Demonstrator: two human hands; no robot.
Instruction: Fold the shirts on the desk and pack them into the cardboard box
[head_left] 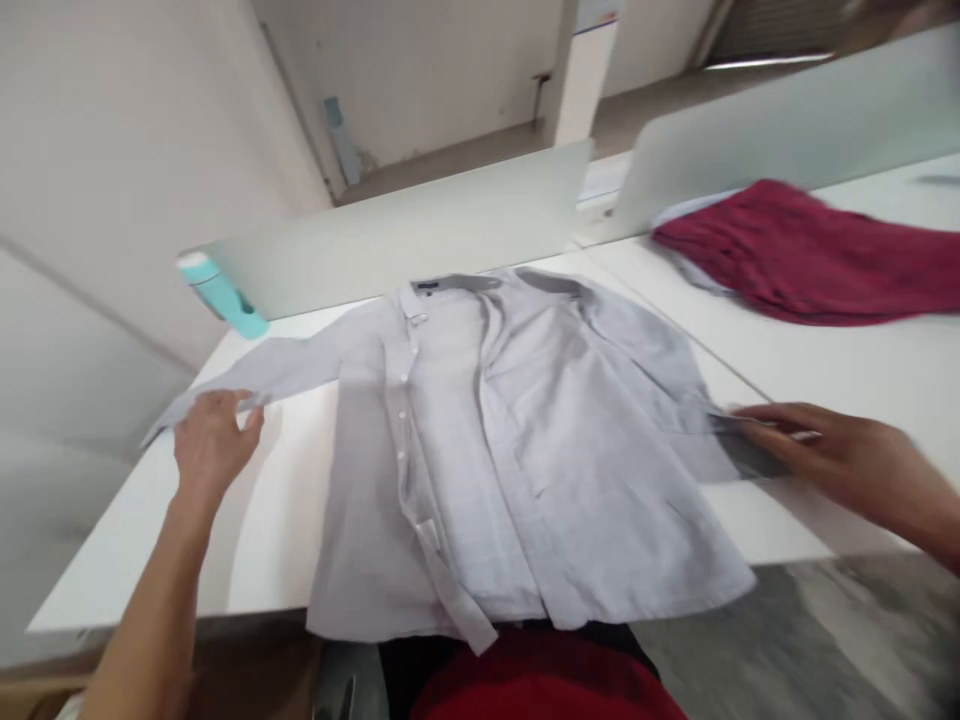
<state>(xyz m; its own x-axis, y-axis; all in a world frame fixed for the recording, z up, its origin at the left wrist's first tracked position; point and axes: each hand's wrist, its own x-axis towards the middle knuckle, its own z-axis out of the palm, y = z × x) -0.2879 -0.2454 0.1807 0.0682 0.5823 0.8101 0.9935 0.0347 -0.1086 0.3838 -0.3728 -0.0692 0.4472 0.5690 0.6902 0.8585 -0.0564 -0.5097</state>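
Observation:
A light grey button-up shirt (pixel 592 440) lies spread on the white table, its front parted and its hem hanging over the near edge. One sleeve stretches out to the left. My left hand (pixel 217 440) rests at that sleeve near its cuff, thumb and forefinger apart. The other sleeve runs down the right side of the shirt. Its cuff is pinched in my right hand (pixel 847 460), which is slightly blurred. White buttons show along the left front panel, and a dark label sits inside the collar.
A turquoise bottle (pixel 223 295) stands at the back left, by a frosted divider (pixel 420 240). Dark red folded cloth (pixel 817 255) lies on the adjoining table at the right, over something pale. The table's near edge (pixel 262 608) runs just in front of my body.

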